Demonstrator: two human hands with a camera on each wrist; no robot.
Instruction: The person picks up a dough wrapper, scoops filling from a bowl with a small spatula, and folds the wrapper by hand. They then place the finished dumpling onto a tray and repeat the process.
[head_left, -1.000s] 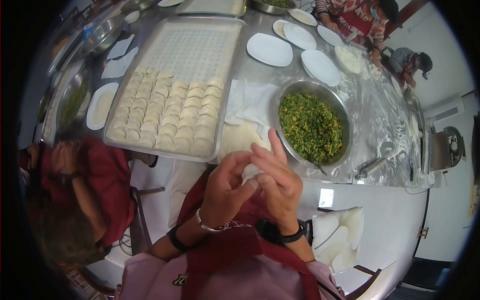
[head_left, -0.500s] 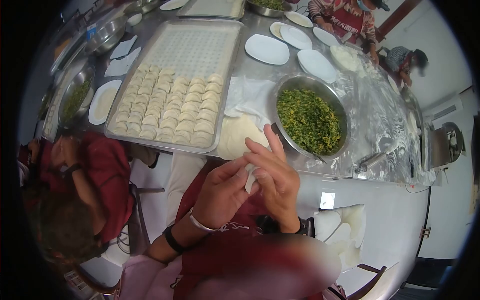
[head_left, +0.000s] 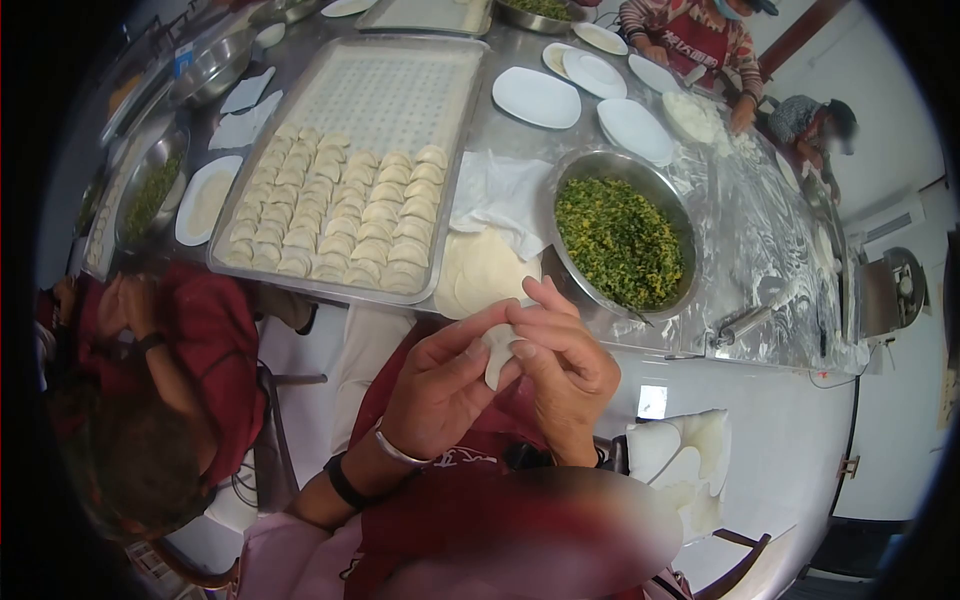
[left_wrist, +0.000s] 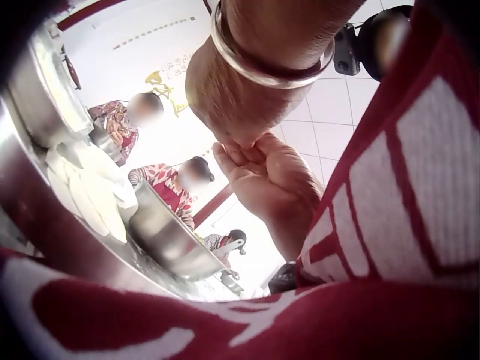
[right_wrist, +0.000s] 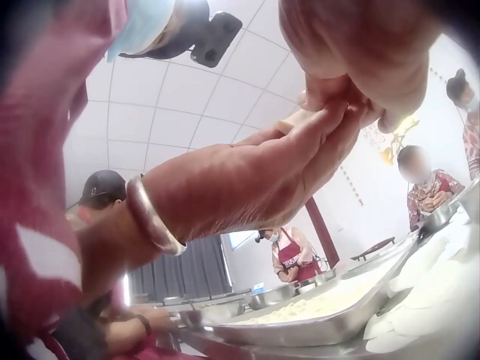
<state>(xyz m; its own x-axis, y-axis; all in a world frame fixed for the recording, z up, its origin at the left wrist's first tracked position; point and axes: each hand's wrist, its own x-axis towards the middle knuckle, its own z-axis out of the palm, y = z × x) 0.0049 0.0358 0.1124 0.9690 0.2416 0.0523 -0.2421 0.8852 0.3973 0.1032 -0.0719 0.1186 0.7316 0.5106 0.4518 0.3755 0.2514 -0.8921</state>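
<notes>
In the head view a folded piece of white dough (head_left: 499, 356) is pinched between both hands, above the person's lap and just off the table edge. The left hand (head_left: 437, 385) holds its left side with thumb and fingers. The right hand (head_left: 568, 375) pinches its upper right edge, thumb against index finger. In the left wrist view the left hand (left_wrist: 238, 101) hides the dough, with the right hand (left_wrist: 277, 184) behind it. The right wrist view shows the left hand (right_wrist: 247, 176) meeting the right hand (right_wrist: 360, 52); a small pale edge of dough shows between them.
Beyond the hands lie a stack of round wrappers (head_left: 482, 272), a tray (head_left: 330, 285) with rows of dumplings, a white cloth (head_left: 500, 195) and a bowl of green filling (head_left: 620, 240). White plates (head_left: 536, 98) stand farther back. Another person (head_left: 150, 420) sits at the left.
The dough piece shows more fully between the hands now. The right hand has shifted slightly right and its raised fingers have lowered and bent more.
</notes>
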